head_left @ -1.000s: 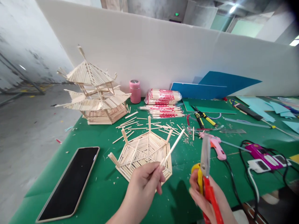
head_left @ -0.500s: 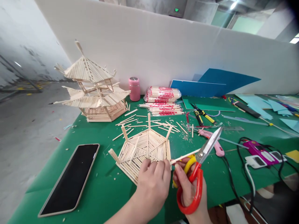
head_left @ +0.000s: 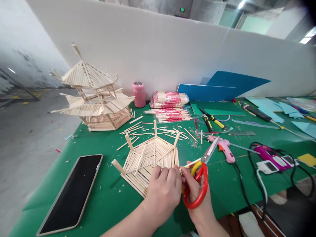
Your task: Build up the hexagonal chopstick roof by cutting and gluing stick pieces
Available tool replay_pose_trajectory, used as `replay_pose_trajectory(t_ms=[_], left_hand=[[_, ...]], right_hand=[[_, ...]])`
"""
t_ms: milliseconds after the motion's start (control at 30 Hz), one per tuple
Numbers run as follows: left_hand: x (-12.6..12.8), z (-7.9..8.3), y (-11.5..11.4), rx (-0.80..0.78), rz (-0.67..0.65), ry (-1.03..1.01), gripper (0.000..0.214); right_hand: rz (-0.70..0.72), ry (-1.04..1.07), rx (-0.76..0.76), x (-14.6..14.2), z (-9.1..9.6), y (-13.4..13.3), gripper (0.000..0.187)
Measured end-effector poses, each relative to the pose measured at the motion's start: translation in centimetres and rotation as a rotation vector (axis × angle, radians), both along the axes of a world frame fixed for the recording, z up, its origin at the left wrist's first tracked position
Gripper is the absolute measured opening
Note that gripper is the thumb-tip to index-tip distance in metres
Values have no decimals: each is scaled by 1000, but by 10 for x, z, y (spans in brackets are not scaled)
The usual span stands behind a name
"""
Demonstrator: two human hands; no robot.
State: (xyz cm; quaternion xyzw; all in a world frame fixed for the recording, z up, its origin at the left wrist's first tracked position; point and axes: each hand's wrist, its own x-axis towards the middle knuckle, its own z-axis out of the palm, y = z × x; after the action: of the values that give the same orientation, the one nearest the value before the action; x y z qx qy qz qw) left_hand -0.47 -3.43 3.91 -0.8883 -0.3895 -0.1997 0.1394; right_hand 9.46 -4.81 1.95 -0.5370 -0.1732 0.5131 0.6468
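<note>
My right hand (head_left: 198,197) grips red-and-yellow-handled scissors (head_left: 211,149), their blades pointing up and away to the right. A thin wooden stick (head_left: 196,162) lies between the hands and meets the scissors near the base of the blades. Closed fingers of my left hand (head_left: 164,186) hold the stick's near end, close against the right fingertips; the exact grip is hidden. Just beyond the left hand, and partly covered by it, rests a hexagonal base of wooden sticks (head_left: 145,164) with short upright posts at its corners.
A stick pagoda model (head_left: 98,105) stands at back left, beside a pink bottle (head_left: 139,94). Bagged sticks (head_left: 170,100), loose cut sticks (head_left: 138,133), pliers (head_left: 212,120), a pink glue gun (head_left: 225,149), a power strip (head_left: 274,159) and a phone (head_left: 71,194) lie on the table.
Both hands have drawn closer together, and the scissors have moved down and left. Less of the stick shows between the hands and the blades. The view has shifted slightly.
</note>
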Motion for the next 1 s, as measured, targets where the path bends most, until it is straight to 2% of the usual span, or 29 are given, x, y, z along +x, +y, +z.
replay_pose_trajectory(t_ms=[67, 100, 300, 400, 500, 600, 767, 1000], left_hand=[[0, 2, 1, -141, 16, -71, 27], [-1, 4, 3, -261, 28, -129, 27], [-9, 12, 13, -1256, 5, -712, 33], [-11, 12, 16, -1579, 45, -872, 30], [-11, 13, 15, -1728, 43, -968, 25], [-10, 12, 13, -1812, 27, -1037, 23], [-8, 12, 11, -1841, 29, -1088, 24], [-3, 11, 16, -1842, 34, -1094, 25]], right_hand=[[2, -68, 6, 2, -1, 1, 38], [11, -110, 11, 4, -2, 1, 39], [114, -422, 53, 14, 1, -2, 36], [154, -504, 98, 17, 4, -5, 31], [188, -570, 128, 20, 5, -6, 25], [248, -599, 124, 23, 6, -7, 22], [286, -574, 153, 25, 8, -6, 24], [249, -633, 124, 28, 10, 0, 27]])
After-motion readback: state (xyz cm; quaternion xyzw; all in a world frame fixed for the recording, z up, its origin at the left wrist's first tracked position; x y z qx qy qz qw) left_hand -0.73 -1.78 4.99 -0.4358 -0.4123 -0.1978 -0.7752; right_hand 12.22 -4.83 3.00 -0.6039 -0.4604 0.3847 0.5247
